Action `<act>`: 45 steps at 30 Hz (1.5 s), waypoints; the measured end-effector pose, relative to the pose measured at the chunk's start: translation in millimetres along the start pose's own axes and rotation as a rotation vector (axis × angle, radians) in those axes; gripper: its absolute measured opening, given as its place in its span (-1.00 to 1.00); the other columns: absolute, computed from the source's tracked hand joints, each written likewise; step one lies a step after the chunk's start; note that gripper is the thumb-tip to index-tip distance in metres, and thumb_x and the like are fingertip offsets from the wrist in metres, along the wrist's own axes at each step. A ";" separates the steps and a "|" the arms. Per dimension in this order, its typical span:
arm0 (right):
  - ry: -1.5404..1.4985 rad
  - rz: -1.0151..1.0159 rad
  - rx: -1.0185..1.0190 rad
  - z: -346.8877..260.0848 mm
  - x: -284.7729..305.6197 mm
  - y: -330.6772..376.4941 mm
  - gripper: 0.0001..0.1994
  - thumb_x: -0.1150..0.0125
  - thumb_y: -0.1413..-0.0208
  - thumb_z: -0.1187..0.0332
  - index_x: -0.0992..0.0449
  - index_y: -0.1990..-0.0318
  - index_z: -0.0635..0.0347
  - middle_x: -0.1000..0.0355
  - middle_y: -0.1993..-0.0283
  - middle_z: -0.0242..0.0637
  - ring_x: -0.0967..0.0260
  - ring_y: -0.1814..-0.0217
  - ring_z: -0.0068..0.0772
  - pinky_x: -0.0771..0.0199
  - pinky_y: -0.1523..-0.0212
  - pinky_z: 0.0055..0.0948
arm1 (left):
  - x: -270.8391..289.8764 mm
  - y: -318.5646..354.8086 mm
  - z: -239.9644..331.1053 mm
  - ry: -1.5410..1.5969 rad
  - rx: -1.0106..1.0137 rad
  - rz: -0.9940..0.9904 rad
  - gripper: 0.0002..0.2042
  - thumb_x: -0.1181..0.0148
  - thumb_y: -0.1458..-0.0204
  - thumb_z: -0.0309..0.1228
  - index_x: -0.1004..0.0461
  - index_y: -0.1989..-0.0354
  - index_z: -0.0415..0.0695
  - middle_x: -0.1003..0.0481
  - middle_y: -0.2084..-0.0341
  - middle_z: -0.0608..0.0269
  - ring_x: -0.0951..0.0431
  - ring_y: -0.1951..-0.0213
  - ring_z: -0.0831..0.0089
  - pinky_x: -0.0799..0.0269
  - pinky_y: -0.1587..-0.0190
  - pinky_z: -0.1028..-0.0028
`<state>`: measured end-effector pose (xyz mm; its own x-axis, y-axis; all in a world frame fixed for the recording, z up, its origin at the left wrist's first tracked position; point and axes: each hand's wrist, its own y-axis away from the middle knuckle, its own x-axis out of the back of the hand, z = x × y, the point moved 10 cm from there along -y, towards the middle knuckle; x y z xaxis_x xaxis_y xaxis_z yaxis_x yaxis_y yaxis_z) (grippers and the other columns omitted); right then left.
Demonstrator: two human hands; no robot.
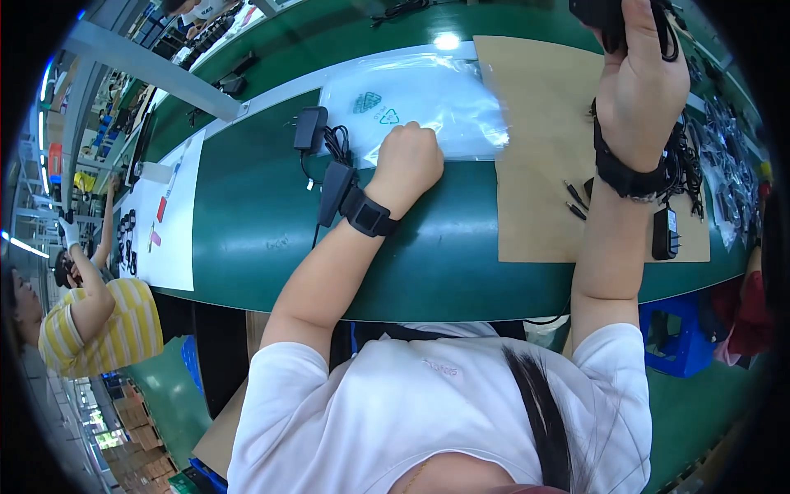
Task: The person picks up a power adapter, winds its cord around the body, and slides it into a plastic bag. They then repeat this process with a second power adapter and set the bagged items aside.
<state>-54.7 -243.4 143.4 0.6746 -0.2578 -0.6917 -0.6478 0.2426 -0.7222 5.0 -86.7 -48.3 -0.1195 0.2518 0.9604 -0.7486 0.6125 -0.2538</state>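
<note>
My left hand (409, 160) is closed in a fist at the lower edge of a stack of clear plastic bags (428, 99); what its fingers hold, if anything, is hidden. Beside that wrist lie a black power adapter (311, 128) with a bundled cable (336, 145) and a black box-shaped piece (335, 193). Raised at the upper right, my right hand (642, 90) grips a black power adapter (599, 18), partly cut off by the picture's edge, with a loop of black cable (668, 34) by the fingers. Black straps circle both wrists.
Brown cardboard (543, 206) covers the right of the green table (263, 239), bearing cable plugs (576, 202) and another adapter (665, 234). Bagged items (728, 165) lie farther right. A white sheet (177, 239) is at left, near a person in a striped shirt (107, 329).
</note>
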 end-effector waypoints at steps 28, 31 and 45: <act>0.689 0.626 -0.836 98.4 131.3 143.3 -0.60 -0.03 -0.13 0.20 -0.24 -0.03 0.28 -0.35 0.11 -0.22 -0.37 0.14 -0.43 -0.50 0.14 -0.22 | -29.3 50.9 -49.7 1.065 0.543 -0.194 -0.78 -0.32 0.24 -0.41 -0.43 0.66 -0.30 -0.40 0.74 0.24 -0.34 0.65 0.57 -0.26 0.57 0.55; 0.774 0.615 -0.867 102.6 133.0 150.2 -0.62 -0.05 -0.13 0.20 -0.27 -0.01 0.26 -0.36 0.14 -0.27 -0.36 0.17 -0.48 -0.45 0.16 -0.37 | -14.0 51.6 -55.9 1.088 0.535 -0.040 -0.78 -0.31 0.22 -0.42 -0.41 0.67 -0.28 -0.40 0.73 0.26 -0.34 0.64 0.57 -0.25 0.57 0.56; 2.017 -0.535 -0.653 140.9 67.9 144.7 -0.53 -0.20 0.04 0.30 -0.24 0.00 0.33 -0.33 0.23 0.00 -0.29 0.22 0.04 -0.31 0.18 -0.23 | 52.7 65.1 -78.8 1.081 0.424 0.452 -0.81 -0.12 -0.03 -0.34 -0.42 0.43 -0.24 -0.46 0.67 0.18 -0.45 0.63 0.51 -0.32 0.56 0.53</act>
<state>-52.7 -94.0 -8.6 -0.1095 -0.6377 0.7625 -0.8665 -0.3146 -0.3875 1.3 25.5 -23.2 0.0265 0.9870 0.1585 -0.9555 0.0716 -0.2860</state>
